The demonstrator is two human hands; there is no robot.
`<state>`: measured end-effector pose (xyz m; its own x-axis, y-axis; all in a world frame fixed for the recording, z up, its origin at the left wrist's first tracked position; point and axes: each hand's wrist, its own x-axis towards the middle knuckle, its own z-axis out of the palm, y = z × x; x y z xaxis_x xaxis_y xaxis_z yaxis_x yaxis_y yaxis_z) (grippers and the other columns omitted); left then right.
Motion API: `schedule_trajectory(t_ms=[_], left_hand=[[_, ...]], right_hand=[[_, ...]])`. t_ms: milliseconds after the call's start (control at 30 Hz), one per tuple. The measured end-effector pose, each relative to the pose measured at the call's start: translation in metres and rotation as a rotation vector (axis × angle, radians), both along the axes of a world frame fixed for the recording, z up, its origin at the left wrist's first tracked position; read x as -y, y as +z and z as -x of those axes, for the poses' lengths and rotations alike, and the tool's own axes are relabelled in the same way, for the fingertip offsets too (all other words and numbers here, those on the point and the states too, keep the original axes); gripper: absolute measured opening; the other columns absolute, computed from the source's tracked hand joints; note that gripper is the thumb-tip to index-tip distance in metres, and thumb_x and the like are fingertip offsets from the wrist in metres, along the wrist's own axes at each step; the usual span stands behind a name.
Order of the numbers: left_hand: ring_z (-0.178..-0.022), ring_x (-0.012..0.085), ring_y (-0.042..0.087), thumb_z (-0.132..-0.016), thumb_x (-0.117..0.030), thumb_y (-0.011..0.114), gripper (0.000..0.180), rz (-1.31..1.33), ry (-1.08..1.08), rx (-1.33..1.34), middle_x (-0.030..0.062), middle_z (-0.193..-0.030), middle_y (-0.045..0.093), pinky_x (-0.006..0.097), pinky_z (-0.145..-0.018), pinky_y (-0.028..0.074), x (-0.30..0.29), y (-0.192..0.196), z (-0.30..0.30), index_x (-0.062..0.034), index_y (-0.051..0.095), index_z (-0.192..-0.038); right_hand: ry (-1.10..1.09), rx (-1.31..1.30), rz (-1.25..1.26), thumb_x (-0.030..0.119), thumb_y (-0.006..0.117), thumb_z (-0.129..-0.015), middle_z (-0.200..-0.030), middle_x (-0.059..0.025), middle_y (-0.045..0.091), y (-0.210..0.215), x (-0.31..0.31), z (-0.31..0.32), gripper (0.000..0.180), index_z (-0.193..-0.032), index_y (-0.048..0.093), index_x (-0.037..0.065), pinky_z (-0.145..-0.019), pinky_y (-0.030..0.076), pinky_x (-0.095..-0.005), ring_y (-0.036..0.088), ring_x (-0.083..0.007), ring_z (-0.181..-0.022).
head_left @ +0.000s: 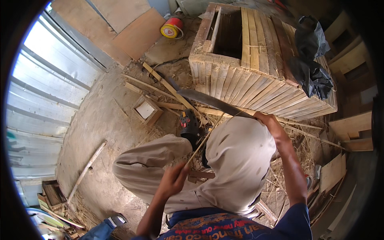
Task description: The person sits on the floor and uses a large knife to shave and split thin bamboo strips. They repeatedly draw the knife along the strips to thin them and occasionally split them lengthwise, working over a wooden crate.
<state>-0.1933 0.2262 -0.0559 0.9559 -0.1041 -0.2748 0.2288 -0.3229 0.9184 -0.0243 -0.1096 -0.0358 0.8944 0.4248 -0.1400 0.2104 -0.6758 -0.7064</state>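
Observation:
My left hand (174, 179), low in front of my lap, is closed around a thin bamboo strip (203, 142). The strip slants up and away between my knees. Over by my raised right knee, my right hand (267, 122) grips a machete whose handle is mostly hidden in my fingers. Its long dark blade (214, 103) points left and away, lying just above the knee. The strip's far end reaches the blade's edge near the knee; whether they touch I cannot tell. A black clog with red bits (188, 123) shows on my foot beyond the knees.
A slatted wooden crate (236, 86) stands ahead, black plastic (314, 80) draped on its right side. Wooden strips (168, 86) and a small wooden box (147, 111) lie before it. Farther off is a red-and-yellow bucket (171, 29). Left are a pole (88, 166) and a corrugated metal wall (44, 100).

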Motion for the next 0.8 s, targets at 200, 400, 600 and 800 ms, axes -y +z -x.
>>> schedule_trajectory(t_ms=[200,400,600,800], left_hand=[[-0.063,0.0367,0.037,-0.104,-0.020,0.052,0.028,0.121,0.001,0.390,0.0244,-0.071,0.049,0.041,-0.062,0.042,0.052,-0.010,-0.114,0.0040,0.050,-0.091],[-0.064,0.0387,0.048,-0.102,-0.015,0.052,0.020,-0.010,-0.111,0.210,0.0215,-0.070,0.053,0.040,-0.062,0.045,0.019,0.001,-0.046,0.0006,0.056,-0.090],[-0.064,0.0388,0.055,-0.103,-0.014,0.051,0.020,0.006,-0.016,0.114,0.0214,-0.071,0.056,0.041,-0.062,0.046,0.023,0.007,-0.036,0.0005,0.055,-0.089],[-0.074,0.0492,0.053,-0.103,-0.013,0.052,0.018,-0.011,-0.066,0.451,0.0264,-0.074,0.056,0.043,-0.060,0.044,0.046,0.007,-0.106,0.0020,0.052,-0.093]], right_hand=[[0.096,0.032,0.143,0.025,0.065,-0.098,-0.082,-0.0194,0.067,0.015,-0.026,-0.008,0.025,-0.109,0.064,0.003,-0.071,0.052,-0.0461,0.067,-0.0354,-0.075],[-0.008,0.040,0.093,0.022,0.067,-0.096,-0.077,-0.0220,0.066,0.015,-0.014,0.003,0.024,-0.107,0.064,0.001,-0.068,0.052,-0.0450,0.064,-0.0403,-0.071],[0.065,0.031,0.050,0.024,0.064,-0.099,-0.070,-0.0194,0.062,0.008,-0.010,-0.002,0.023,-0.099,0.062,0.001,-0.064,0.049,-0.0454,0.060,-0.0321,-0.063],[0.136,0.157,0.074,0.027,0.067,-0.096,-0.071,-0.0201,0.063,0.013,-0.025,-0.003,0.028,-0.098,0.062,0.000,-0.066,0.050,-0.0472,0.066,-0.0392,-0.070]])
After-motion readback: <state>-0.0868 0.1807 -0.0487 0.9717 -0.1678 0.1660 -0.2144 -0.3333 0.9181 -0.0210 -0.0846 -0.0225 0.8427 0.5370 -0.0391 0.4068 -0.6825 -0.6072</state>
